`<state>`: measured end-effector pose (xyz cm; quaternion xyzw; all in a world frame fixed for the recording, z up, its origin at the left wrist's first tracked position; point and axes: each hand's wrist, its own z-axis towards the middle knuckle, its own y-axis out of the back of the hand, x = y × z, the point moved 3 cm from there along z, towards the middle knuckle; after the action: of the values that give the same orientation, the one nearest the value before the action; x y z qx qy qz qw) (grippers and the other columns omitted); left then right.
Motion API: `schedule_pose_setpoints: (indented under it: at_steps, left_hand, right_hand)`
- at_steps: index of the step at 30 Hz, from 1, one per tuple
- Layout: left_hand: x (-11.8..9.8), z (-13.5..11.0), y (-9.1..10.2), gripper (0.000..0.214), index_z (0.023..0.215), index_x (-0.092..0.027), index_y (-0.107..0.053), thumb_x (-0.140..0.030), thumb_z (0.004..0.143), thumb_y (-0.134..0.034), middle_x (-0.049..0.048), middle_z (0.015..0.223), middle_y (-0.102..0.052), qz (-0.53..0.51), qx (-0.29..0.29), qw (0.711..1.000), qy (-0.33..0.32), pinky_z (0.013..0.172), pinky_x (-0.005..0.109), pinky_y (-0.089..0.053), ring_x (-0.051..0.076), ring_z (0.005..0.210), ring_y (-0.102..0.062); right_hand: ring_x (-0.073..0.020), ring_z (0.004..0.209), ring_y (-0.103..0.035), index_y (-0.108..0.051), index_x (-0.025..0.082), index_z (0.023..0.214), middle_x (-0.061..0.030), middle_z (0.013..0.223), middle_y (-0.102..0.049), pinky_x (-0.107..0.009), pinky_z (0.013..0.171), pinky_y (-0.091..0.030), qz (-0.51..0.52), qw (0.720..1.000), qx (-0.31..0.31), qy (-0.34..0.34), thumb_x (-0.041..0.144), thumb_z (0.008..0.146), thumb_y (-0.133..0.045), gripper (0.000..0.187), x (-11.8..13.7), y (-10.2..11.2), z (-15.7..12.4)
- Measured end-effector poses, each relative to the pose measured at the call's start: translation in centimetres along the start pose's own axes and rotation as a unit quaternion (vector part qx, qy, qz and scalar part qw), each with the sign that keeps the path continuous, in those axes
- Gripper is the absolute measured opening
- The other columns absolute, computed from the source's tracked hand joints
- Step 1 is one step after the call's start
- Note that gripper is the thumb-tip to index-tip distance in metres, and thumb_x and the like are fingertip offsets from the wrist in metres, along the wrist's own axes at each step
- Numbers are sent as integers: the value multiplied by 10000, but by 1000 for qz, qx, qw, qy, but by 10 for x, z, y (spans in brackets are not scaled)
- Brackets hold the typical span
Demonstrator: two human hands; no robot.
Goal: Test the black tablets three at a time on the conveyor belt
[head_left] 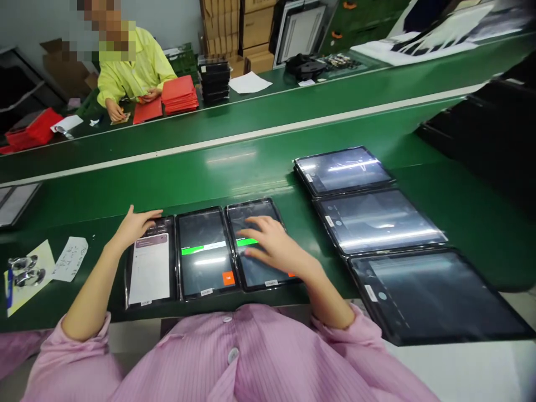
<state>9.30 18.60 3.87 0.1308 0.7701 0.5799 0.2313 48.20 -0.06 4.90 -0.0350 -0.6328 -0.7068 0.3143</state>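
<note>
Three tablets (204, 252) sit at the tabletop (259, 167) edge; left hand (134, 224) and right hand (276, 245) rest flat, released, right hiding one screen.

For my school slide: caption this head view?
Left hand and right hand rest on small tablets on a green bench.

Our right hand (274, 243) covers the middle of the right small tablet (262, 245), so we cannot read what it presses there. Our left hand (134, 226) hides the top edge of the left small tablet (151, 268). Screen text stays too small to read. The nearest large tablet (435, 296) is cut off at the right.
</note>
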Motion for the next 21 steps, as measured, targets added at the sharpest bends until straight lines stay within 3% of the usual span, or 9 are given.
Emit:
schedule_pose_setpoints:
  at_steps: [2,4,9,14,17,21]
  left_hand:
    - [-6,5,2,525,1434,-241,-521,-374,984,-285,81,1275,-711,-5,-17,1000,3,1242,597,-7,254,1163,-672]
    - [-13,4,0,555,1494,-242,-446,-416,984,-308,101,1395,-633,-13,15,1000,-2,1224,641,-11,280,1237,-629]
    - [-28,-13,-6,947,1618,-279,-90,-565,857,-575,147,1663,-203,-19,106,994,-19,1115,773,92,380,1532,-199]
    - [-31,-18,-7,1192,1613,-281,68,-530,749,-715,189,1678,-36,-4,145,989,-31,1099,782,94,372,1555,-16]
    - [-33,-19,-10,1259,1606,-287,101,-519,716,-758,214,1671,23,5,154,987,-34,1103,781,72,369,1552,32]
    - [-32,-19,-14,1250,1610,-281,83,-489,719,-768,235,1665,23,22,145,988,-39,1097,781,85,371,1549,50]
  right_hand:
    - [-426,1362,-421,-634,268,1326,-215,1515,-439,-679,1078,-342,-72,997,26,4,475,892,-689,484,23,-19,1]
    - [-457,1401,-368,-602,289,1379,-236,1570,-364,-735,1083,-284,-109,994,32,-2,533,873,-691,569,36,-35,4]
    - [-470,1416,-325,-600,336,1379,-200,1605,-331,-789,1067,-224,-125,991,18,-34,586,849,-693,593,38,-57,5]
    - [-411,1448,-277,-549,324,1387,-162,1592,-321,-730,1136,-157,-126,983,-93,-96,514,908,-639,523,17,-36,-18]
    - [-394,1399,-342,-543,282,1345,-172,1534,-362,-711,1129,-199,-109,968,-150,-167,495,973,-508,430,-8,-23,-49]
    - [-392,1305,-426,-535,252,1317,-185,1440,-432,-671,1084,-297,-86,952,-194,-221,518,977,-460,439,-38,-18,-92]
